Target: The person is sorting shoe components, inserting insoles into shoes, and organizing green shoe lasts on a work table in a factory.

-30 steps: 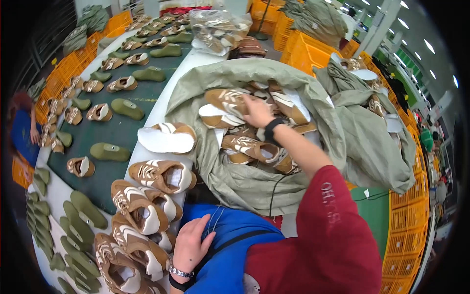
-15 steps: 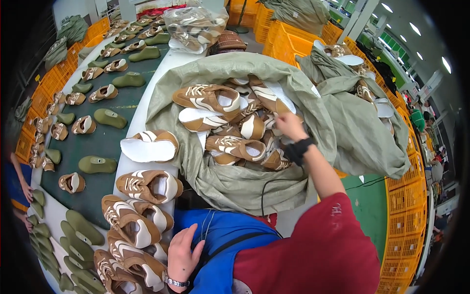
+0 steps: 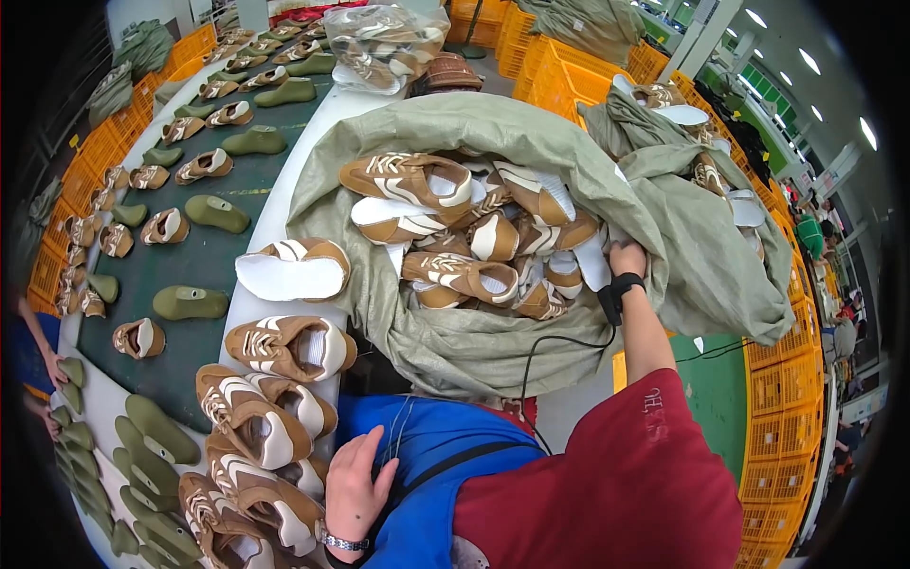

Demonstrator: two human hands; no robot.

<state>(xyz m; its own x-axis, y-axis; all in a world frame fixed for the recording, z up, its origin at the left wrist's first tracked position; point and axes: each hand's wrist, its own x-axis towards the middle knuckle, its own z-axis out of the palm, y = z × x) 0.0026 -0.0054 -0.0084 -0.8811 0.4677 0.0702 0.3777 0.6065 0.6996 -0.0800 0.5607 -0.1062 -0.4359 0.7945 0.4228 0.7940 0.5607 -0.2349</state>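
Right hand [image 3: 627, 259] partly curled against sack rim [image 3: 572, 152]

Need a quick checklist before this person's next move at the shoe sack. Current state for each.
1. Left hand free: ok, open with no shoe in it.
2. Right hand grip: cannot tell; it is at the sack's right inner edge, fingers partly hidden.
3. Sack mouth open: ok, jumbled brown-and-white shoes show inside.
4. Black cord clear of the right arm: not ok, it reaches the wristband and loops down over the sack's front.
5. Shoe beside the sack sole-down: not ok, its white sole is showing.
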